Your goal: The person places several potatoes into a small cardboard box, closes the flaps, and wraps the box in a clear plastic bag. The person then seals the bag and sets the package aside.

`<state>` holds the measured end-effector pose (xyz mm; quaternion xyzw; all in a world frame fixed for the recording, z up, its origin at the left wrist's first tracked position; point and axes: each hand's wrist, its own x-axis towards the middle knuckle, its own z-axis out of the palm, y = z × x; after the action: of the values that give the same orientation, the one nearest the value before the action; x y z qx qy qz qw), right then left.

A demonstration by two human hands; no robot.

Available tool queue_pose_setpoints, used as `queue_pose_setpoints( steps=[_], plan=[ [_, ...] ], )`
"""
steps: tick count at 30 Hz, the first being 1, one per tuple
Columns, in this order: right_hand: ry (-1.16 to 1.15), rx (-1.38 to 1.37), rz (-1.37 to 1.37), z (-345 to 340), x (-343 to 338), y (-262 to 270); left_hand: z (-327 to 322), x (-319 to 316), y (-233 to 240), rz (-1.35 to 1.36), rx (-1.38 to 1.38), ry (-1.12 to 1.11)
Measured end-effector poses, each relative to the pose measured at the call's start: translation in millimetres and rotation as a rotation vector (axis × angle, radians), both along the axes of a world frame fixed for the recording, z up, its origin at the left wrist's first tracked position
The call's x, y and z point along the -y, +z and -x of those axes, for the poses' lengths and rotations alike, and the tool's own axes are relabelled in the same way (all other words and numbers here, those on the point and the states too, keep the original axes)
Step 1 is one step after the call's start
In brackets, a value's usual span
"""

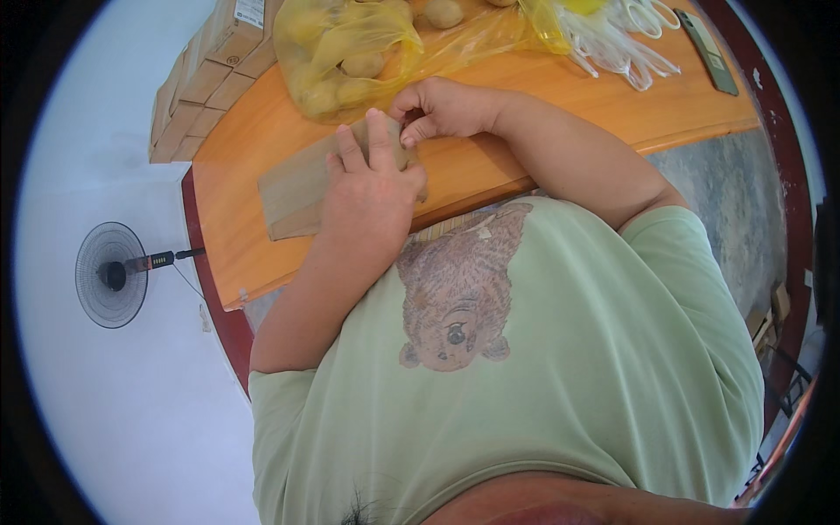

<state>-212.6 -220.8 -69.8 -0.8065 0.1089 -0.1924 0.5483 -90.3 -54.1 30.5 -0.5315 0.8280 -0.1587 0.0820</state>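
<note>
A brown cardboard box (298, 187) lies on the orange wooden table (262, 262), close to its front edge. My left hand (371, 177) is laid across its top with fingers spread and the thumb over the right end. At that same end, my right hand (446, 108) has its thumb and fingers curled against the box's edge. Whether a flap is pinched between them is hidden. Just behind the box sits a thin yellow plastic bag (348, 52) with several round tan items (361, 63) in it, possibly potatoes.
Several cardboard boxes (216, 79) are stacked at the back left. White cords (630, 52) in clear plastic lie at the back right, beside a smartphone (707, 52). An electric fan (113, 275) stands beyond the table's left edge. Cardboard pieces (768, 321) sit at the far right.
</note>
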Motion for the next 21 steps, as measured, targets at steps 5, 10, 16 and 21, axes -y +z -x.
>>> queue_pose_setpoints(
  steps=[5, 10, 16, 21],
  plan=[
    [-0.036, 0.015, 0.093, 0.1, 1.2, -1.7, -0.1, -0.1, -0.8, 0.002, -0.015, 0.004],
    [-0.099, -0.021, 0.206, 3.1, -0.7, 4.8, -1.2, 0.0, -2.0, 0.014, -0.042, -0.007],
    [-0.068, -0.038, 0.112, -1.1, 2.4, -0.3, -2.3, -1.1, 0.1, -0.016, -0.075, -0.007],
    [-0.041, -0.069, 0.193, 0.6, 1.6, 6.8, -0.4, -2.5, 6.2, -0.031, -0.077, -0.008]
  ],
)
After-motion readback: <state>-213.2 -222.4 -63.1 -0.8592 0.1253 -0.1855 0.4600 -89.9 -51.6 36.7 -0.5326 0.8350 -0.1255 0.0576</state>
